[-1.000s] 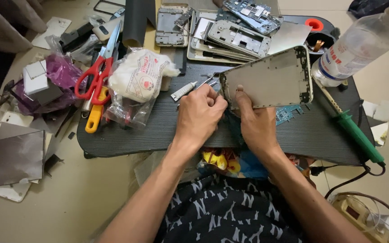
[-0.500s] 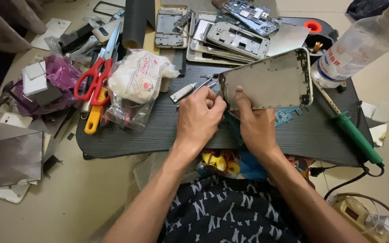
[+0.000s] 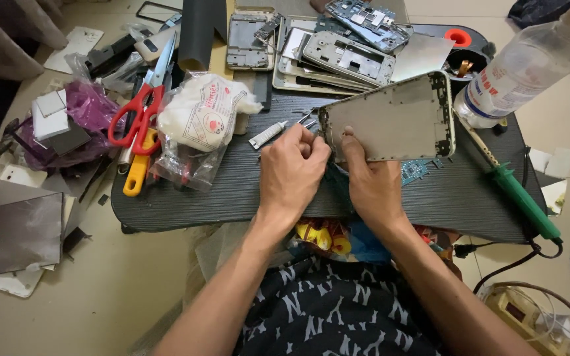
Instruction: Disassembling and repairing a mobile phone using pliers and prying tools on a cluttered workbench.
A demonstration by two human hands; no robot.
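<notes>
Right hand (image 3: 372, 184) is pinching the lower-left corner of a bare metal phone frame (image 3: 390, 118), thumb pressing on its face, holding it tilted up off the worktop (image 3: 232, 191). Left hand (image 3: 293, 173) is curled shut right beside it at the frame's left edge, fingers closing on sth small, prob. a thin tool or a part; can't tell which, it's hidden inside the fist. Judging by that, the step in hand looks like working sth loose at the frame's left edge, w/ the right hand steadying; the next move prob. calls for a firm hold on the frame and fine, light force at that edge so the thin metal isn't bending. Just beyond the left hand: tweezers (image 3: 306, 119) and a small white tube (image 3: 267, 135) lying on the worktop. Further left, a white plastic bag (image 3: 202, 115) and red-handled scissors (image 3: 141, 109). Behind the frame, a stack of phone chassis (image 3: 344, 56). To the right, a clear bottle (image 3: 519, 69) and a green-handled tool (image 3: 519, 198).
</notes>
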